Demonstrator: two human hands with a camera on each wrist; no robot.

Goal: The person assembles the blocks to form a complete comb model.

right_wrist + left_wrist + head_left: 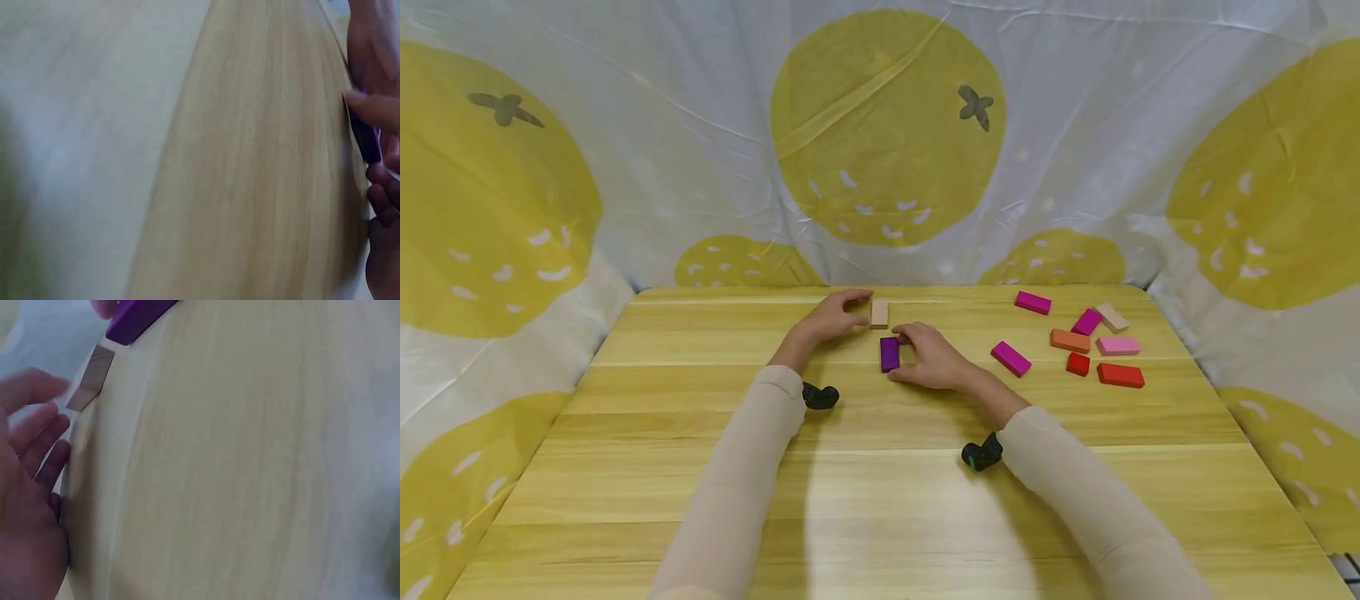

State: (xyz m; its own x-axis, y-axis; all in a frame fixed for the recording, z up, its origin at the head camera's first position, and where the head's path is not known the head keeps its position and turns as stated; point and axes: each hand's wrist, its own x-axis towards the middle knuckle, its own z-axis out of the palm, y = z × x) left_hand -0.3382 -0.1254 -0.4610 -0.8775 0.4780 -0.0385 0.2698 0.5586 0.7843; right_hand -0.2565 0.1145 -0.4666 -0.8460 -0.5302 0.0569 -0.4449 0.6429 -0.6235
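Note:
Near the back middle of the table, a beige wooden block (879, 314) stands just right of my left hand (833, 316). That hand has its fingers and thumb apart around the block's left side; in the left wrist view a gap shows between the fingertips and the beige block (94, 375). Closer to me is a purple block (889, 355). My right hand (931, 358) pinches it by its two ends, thumb at the near end and fingers at the far end. The right wrist view shows the purple block (366, 139) between thumb and fingers, partly hidden.
To the right on the wooden table (880, 517) lie several loose blocks: magenta ones (1033, 302), an orange one (1070, 340), a pink one (1117, 346), red ones (1121, 375) and another beige one (1112, 317). A patterned cloth (700, 150) hangs behind the table.

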